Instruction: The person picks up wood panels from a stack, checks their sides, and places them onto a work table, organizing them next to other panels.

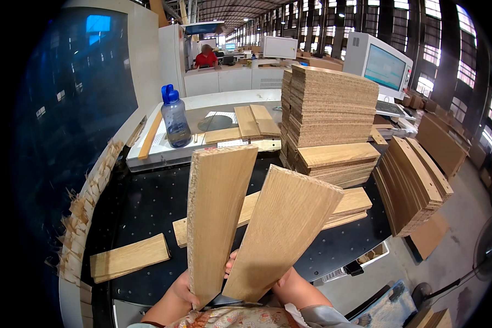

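Observation:
I hold two light wooden boards up in front of me, fanned apart like a V. My left hand [185,291] grips the lower end of the left board [216,218], which stands nearly upright. My right hand [285,284] grips the lower end of the right board [284,235], which leans to the right. Fingers of one hand [230,263] show between the two boards. Both boards have a veneered face and a raw chipboard edge at the top.
Below lies a black perforated machine bed [147,208] with a loose board [128,257] at the left and longer boards [350,205] behind. A tall stack of chipboard panels [328,106] stands at the back, leaning panels [415,183] at the right, a blue water bottle [175,117] at the back left.

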Demonstrator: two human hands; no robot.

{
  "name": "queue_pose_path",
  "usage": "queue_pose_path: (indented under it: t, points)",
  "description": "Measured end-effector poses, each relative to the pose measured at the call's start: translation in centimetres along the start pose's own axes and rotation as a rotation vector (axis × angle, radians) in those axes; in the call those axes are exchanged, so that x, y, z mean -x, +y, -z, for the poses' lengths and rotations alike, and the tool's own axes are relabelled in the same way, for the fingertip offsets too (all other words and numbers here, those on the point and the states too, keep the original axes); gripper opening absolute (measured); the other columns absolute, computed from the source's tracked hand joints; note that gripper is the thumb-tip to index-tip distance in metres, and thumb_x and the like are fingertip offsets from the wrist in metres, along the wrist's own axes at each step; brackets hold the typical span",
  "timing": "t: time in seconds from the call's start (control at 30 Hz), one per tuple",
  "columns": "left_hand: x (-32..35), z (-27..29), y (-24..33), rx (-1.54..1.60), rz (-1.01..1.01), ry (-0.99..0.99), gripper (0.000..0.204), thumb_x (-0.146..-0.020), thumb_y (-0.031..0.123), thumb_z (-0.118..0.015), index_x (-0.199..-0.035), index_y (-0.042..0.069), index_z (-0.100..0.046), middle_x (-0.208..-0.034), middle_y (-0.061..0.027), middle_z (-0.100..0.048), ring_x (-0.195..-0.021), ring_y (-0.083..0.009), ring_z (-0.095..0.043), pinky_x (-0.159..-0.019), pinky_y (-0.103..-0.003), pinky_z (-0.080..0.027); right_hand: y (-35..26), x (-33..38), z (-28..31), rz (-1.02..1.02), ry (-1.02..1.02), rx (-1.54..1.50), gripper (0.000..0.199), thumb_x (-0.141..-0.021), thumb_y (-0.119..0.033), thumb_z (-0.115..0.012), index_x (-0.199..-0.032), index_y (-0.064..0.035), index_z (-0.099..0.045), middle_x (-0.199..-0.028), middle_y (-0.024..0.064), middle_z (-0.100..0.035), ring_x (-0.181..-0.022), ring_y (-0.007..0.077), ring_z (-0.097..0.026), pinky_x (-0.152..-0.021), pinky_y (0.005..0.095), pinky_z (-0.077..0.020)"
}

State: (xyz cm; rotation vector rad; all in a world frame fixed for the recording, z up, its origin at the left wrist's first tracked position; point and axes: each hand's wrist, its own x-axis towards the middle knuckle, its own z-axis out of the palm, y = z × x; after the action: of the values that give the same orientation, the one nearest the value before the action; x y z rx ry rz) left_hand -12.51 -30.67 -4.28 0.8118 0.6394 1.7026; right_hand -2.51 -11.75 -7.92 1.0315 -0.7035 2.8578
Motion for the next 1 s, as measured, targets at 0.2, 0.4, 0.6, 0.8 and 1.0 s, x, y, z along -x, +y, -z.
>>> queue_pose_path:
  t: [0.2, 0.4, 0.6, 0.8, 1.0]
  points:
    - [0.3, -0.8, 0.4, -0.02, 0.02, 0.028, 0.116, -0.04, 0.017, -0.089, -0.134, -0.002, -0.025, -0.119, -0.0072, -0.041, -0.111, -0.0166, -0.043, -0.096, -0.029, -0.035, 0.0, 0.5, 1.2, -0.051, -0.061, 0.054, 0.115, -0.042, -0.02, -0.088, -0.136, 0.009, -0.029, -0.13, 0.0273, -0.045, -0.12, 0.0374, -0.047, -0.101, 0.0485, -0.0351]
    - [0.8, -0.6, 0.3, -0.022, -0.005, 0.024, 0.117, -0.041, 0.017, -0.09, -0.136, -0.003, -0.024, -0.12, -0.0073, -0.042, -0.111, -0.0171, -0.043, -0.095, -0.028, -0.033, 0.2, -0.1, 0.3, -0.082, -0.017, 0.0, 0.116, -0.041, -0.023, -0.087, -0.136, 0.0091, -0.029, -0.132, 0.0248, -0.045, -0.119, 0.0363, -0.048, -0.102, 0.0471, -0.0334]
    - [1.6, 0.9, -0.1, -0.13, -0.131, -0.003, 0.101, -0.052, 0.026, -0.087, -0.133, -0.008, -0.036, -0.135, -0.0202, -0.041, -0.123, -0.0266, -0.043, -0.103, -0.036, -0.034, -0.4, -1.0, -0.6, -0.055, -0.089, 0.057, 0.111, -0.045, -0.021, -0.087, -0.135, 0.0081, -0.028, -0.135, 0.0255, -0.041, -0.125, 0.0363, -0.042, -0.106, 0.0522, -0.0288]
    - [2.3, 1.8, 0.2, -0.257, -0.239, 0.214, 0.103, -0.055, 0.03, -0.088, -0.135, -0.007, -0.033, -0.136, -0.0247, -0.039, -0.12, -0.0309, -0.049, -0.098, -0.039, -0.041, -1.4, 1.7, -1.2, 0.198, 0.205, 0.168, 0.109, -0.05, -0.011, -0.084, -0.141, -0.0024, -0.025, -0.144, 0.0206, -0.03, -0.13, 0.0407, -0.033, -0.106, 0.0552, -0.0298]
    - [2.3, 1.2, 0.8, -0.2, -0.299, 0.411, 0.111, -0.053, 0.043, -0.086, -0.136, -0.006, -0.031, -0.133, -0.0246, -0.043, -0.116, -0.0324, -0.052, -0.092, -0.04, -0.049, -2.8, 7.3, -2.2, 0.372, 0.545, 0.235, 0.084, -0.061, 0.003, -0.063, -0.139, -0.0036, -0.031, -0.14, 0.0155, -0.038, -0.128, 0.032, -0.04, -0.105, 0.0453, -0.0347]
